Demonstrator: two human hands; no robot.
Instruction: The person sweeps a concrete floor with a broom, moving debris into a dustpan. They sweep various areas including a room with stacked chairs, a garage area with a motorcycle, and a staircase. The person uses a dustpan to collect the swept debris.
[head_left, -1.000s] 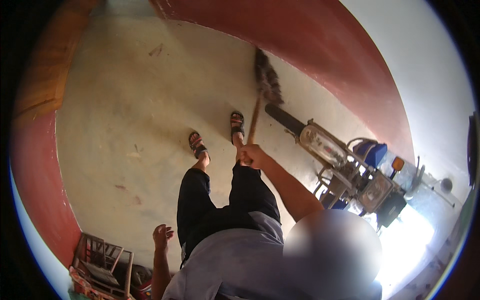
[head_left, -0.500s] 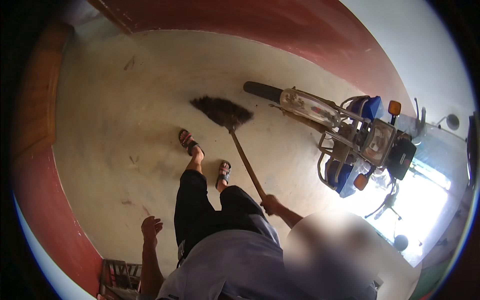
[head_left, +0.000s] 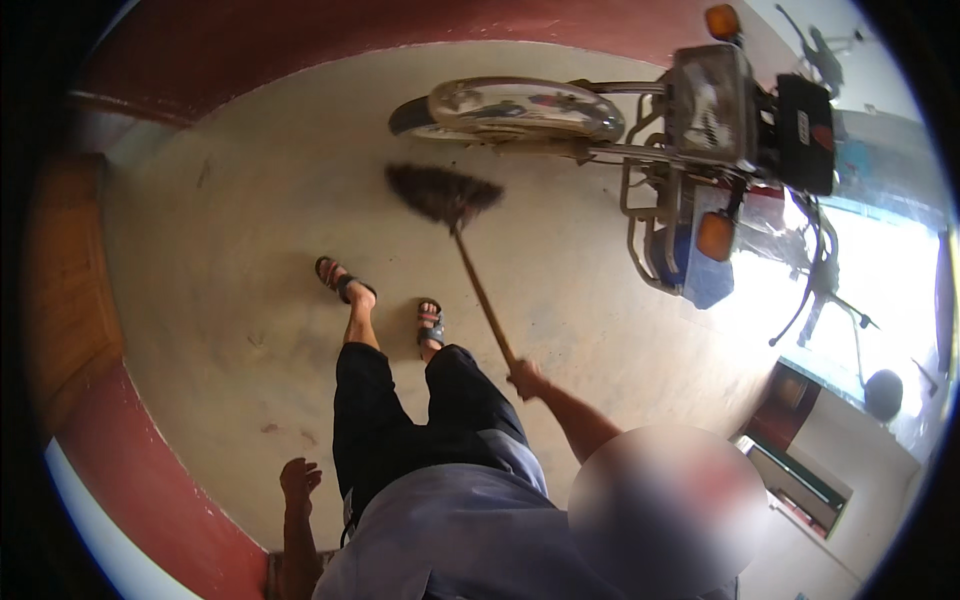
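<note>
My right hand (head_left: 525, 378) grips the wooden handle of a broom (head_left: 470, 270). Its dark bristle head rests on the pale concrete floor (head_left: 220, 250) ahead of my feet, just short of the motorcycle's front wheel. My left hand (head_left: 299, 483) hangs at my side with fingers loosely spread, holding nothing. I stand in dark trousers and sandals (head_left: 340, 280), looking down.
A motorcycle (head_left: 690, 130) is parked at the upper right, its front wheel (head_left: 500, 110) pointing left. A dark red painted band (head_left: 300, 40) runs along the wall base. A wooden door (head_left: 70, 290) is at the left. Bright light comes from the right.
The view has swung toward the motorcycle, which now appears closer. The broom head has swept from the far right across to the floor in front of my feet.
</note>
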